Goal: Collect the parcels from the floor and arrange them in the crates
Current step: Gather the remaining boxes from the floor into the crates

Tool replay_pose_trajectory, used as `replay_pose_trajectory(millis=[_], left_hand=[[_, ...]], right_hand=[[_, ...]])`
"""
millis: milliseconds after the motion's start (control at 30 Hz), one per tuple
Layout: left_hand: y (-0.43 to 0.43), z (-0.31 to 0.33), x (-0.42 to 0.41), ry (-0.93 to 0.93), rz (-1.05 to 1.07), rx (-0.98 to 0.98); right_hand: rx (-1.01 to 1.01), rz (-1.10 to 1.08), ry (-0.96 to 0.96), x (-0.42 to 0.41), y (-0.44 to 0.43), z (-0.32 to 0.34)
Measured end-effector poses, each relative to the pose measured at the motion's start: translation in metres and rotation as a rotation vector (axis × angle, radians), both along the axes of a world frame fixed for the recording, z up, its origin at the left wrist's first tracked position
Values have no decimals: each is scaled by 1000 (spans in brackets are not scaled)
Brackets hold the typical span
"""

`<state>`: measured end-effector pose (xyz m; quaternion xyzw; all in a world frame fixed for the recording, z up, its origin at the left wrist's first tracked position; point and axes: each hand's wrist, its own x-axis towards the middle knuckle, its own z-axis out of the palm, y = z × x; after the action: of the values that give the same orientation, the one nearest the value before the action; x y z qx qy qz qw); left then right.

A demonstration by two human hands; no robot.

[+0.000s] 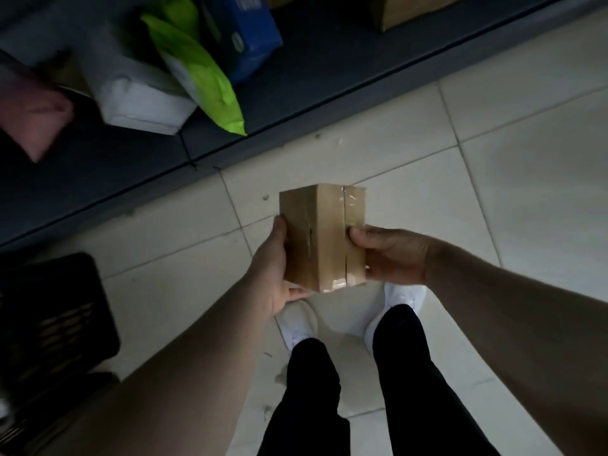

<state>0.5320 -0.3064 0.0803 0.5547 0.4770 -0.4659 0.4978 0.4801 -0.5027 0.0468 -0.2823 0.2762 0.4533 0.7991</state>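
Above the pale tiled floor [493,159], in front of the body, a small cardboard box [320,236] is held in the air between both hands. The left hand [274,274] is clasped on its left face, thumb along the edge and fingers under the bottom corner. The right hand [390,253] is pressed on the taped right face, thumb across the seam. The box's near corner is turned toward the camera, and its top edge stands clear of everything. Directly below it, white shoes [297,324] and dark trousers [312,396] are seen on the tiles. To the right and ahead, bare tiles lie open. To the left, a black crate [56,311] is set low by the arm. Farther off, a dark shelf [296,103] edge runs diagonally, bearing a green bag [200,77], a white bag [138,97] and a blue box [250,31].
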Motion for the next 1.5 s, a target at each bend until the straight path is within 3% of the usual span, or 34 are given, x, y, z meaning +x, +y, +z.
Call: replay_pose_trajectory(millis=[367, 433, 533, 600, 833, 1000, 1167, 1267, 1500], left_hand=[[90, 154, -38, -424, 14, -73], [109, 180, -51, -436, 83, -73], [146, 207, -78, -458, 335, -12], [176, 222, -97, -446, 478, 77], [281, 278, -161, -410, 650, 172], [369, 283, -193, -482, 795, 153], [480, 261, -234, -360, 735, 68], [547, 247, -269, -306, 698, 50], [684, 221, -354, -257, 894, 64]], right_hand=[[-242, -19, 69, 19, 88, 154], [-260, 4, 28, 18, 113, 179], [-91, 19, -31, 6, 145, 214], [-49, 95, -76, -3, 167, 232], [-143, 571, -189, -19, 279, 287], [-82, 664, -127, -41, 367, 293], [-290, 702, -206, -85, 492, 269], [-307, 702, -198, -115, 572, 252], [-370, 914, -227, -158, 741, 230]])
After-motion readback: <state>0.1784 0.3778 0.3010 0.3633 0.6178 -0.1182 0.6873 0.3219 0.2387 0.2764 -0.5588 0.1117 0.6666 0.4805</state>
